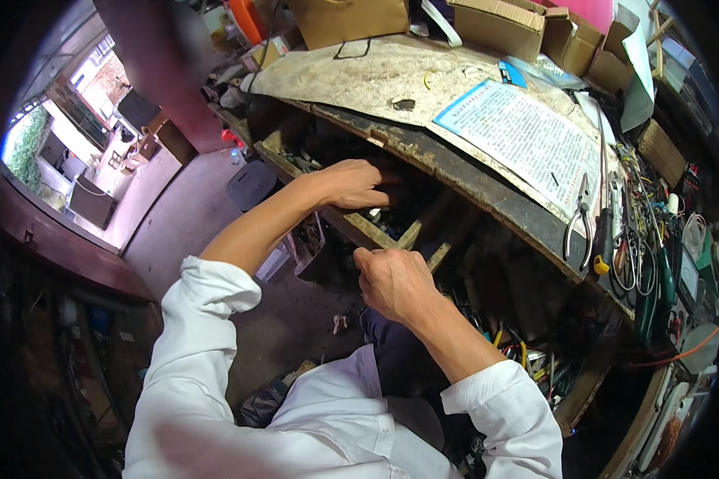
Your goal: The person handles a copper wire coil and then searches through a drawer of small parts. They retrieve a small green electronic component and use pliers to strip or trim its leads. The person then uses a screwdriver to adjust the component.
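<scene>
A wooden drawer (361,229) is pulled out from under the workbench, with small dark items inside it that I cannot make out. My left hand (350,184) reaches over the drawer's front board into it; its fingertips are lost in the shadow, so their grip does not show. A small pale object (373,213) lies just below those fingers. At the drawer's near corner, my right hand (399,283) is closed, its fingers curled against the wooden edge. Above both hands runs the worn front edge of the workbench (359,136).
A printed sheet (519,140) lies on the bench. Pliers (581,223) and scissors (633,259) are at its right end, beside tangled wires. Cardboard boxes (499,28) line the back. A dark stool (252,185) stands beyond the drawer. Another open drawer (581,395) holds tools at right.
</scene>
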`<state>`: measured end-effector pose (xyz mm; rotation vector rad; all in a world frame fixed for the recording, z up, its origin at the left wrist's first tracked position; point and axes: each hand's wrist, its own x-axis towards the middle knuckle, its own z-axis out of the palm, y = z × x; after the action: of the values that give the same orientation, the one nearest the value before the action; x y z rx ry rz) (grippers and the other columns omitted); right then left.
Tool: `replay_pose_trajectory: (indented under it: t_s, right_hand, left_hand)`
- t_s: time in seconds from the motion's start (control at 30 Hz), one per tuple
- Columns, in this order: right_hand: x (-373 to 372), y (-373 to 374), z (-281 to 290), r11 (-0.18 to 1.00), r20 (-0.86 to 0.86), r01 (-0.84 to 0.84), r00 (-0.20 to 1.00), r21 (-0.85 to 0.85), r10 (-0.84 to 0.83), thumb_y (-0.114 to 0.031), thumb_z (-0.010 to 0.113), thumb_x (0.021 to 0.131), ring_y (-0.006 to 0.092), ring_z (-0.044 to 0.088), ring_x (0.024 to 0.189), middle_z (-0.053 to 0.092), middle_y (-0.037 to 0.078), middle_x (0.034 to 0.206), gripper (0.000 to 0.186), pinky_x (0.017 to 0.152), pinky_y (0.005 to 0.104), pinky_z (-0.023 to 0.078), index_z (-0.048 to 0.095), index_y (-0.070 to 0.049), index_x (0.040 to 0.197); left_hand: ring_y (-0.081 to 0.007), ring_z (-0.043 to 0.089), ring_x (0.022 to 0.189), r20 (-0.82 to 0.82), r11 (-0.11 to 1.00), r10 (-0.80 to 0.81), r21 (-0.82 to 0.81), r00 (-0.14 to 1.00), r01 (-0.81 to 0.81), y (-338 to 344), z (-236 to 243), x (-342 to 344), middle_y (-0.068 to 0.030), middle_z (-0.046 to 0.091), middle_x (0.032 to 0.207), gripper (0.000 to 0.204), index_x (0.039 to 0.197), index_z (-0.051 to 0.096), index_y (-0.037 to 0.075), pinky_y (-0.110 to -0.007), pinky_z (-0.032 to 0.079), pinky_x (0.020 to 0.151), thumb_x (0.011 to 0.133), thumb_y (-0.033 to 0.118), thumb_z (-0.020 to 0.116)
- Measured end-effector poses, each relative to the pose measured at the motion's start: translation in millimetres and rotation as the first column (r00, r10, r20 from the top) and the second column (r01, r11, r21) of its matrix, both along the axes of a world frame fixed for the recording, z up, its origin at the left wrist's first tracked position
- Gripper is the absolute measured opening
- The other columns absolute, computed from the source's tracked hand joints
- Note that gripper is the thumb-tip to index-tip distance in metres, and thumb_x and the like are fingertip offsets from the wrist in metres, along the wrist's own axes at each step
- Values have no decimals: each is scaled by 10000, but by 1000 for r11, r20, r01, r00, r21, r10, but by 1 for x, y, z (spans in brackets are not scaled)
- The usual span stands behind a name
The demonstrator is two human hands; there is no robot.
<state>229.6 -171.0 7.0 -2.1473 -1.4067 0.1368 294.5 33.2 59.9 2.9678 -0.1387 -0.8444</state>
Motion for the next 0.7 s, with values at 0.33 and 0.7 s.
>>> replay_pose_trajectory:
  t_s: [0.33, 0.7]
  right_hand:
    - [-2, 4, 6, 999, -45, -12, 999, -52, 10, -93, 631, 834, 411, 712, 813, 705, 200, 793, 100, 693, 511, 550, 616, -14, 894]
    - [0, 4, 9, 995, -74, -6, 997, -95, -1, -107, 647, 841, 412, 715, 827, 717, 192, 824, 126, 719, 518, 551, 615, -14, 919]
  left_hand:
    - [-374, 628, 951, 584, 899, 189, -426, 789, 100, 46, -44, -27, -207, 654, 949, 404, 1170, 722, 91, -432, 522, 880, 816, 274, 788]
    - [-143, 595, 977, 450, 762, 451, -644, 771, -69, 68, -40, -28, -92, 705, 1055, 437, 1246, 642, -15, -332, 500, 914, 848, 120, 762]
